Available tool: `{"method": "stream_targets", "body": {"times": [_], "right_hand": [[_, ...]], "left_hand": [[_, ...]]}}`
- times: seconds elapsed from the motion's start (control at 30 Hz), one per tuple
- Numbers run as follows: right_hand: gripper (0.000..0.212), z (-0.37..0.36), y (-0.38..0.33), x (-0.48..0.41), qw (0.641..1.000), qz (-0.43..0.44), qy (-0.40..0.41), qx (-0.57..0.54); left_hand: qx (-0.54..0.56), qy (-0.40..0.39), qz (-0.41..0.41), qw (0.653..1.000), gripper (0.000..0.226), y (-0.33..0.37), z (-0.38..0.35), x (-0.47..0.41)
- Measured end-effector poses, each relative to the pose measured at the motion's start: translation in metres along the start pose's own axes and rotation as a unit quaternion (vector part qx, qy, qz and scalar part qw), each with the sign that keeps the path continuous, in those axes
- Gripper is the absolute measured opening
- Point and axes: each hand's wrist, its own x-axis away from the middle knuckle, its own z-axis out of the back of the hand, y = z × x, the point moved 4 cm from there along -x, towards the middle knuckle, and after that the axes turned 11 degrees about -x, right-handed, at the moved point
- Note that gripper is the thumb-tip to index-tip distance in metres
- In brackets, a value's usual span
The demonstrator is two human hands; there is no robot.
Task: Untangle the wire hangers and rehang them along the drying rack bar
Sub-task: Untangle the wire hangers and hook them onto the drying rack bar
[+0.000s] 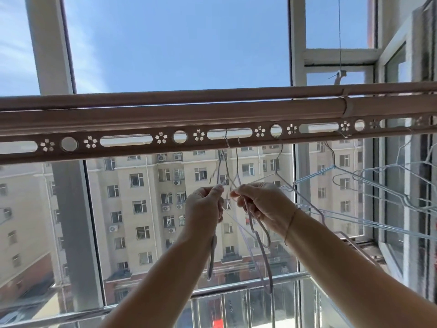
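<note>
In the head view both my hands are raised in front of me, close together, a little under the drying rack bar [132, 151]. My left hand [203, 207] has its fingers [217, 189] curled, and the thumb with the first finger pinches a thin wire of the tangled hangers [269, 280]. My right hand [262, 204] is just beside it on the right, almost touching. Its fingers are curled too, and they pinch another wire of the same bundle. So both hands are narrow and holding the hangers.

The tangled hangers are pale lilac. Straight above my fingers, their necks go up to two hooks [227, 141] which sit in one long slot of the bar. Below my fingers, the bodies hang down between my two forearms, one loop beside my left wrist and a longer one under my right hand. The wires cross each other there. I think they are two or three hangers, but I cannot count them surely.

To the right of my right hand, the blue hangers [334, 166] hang from the same bar and lie tilted across each other. A thread bracelet [290, 223] is on my right wrist. Behind my fingers, through the window glass, stands an apartment building [132, 209], and above the bar is the blue sky [177, 43].
</note>
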Motion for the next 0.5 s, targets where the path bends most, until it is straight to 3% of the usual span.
{"method": "stream_targets", "body": {"times": [0.5], "right_hand": [[0.015,-0.002,0.0,-0.006,0.998,0.053,0.035,0.021]], "left_hand": [[0.002,-0.01,0.021,1.0,0.022,0.003,0.004,-0.014]]}}
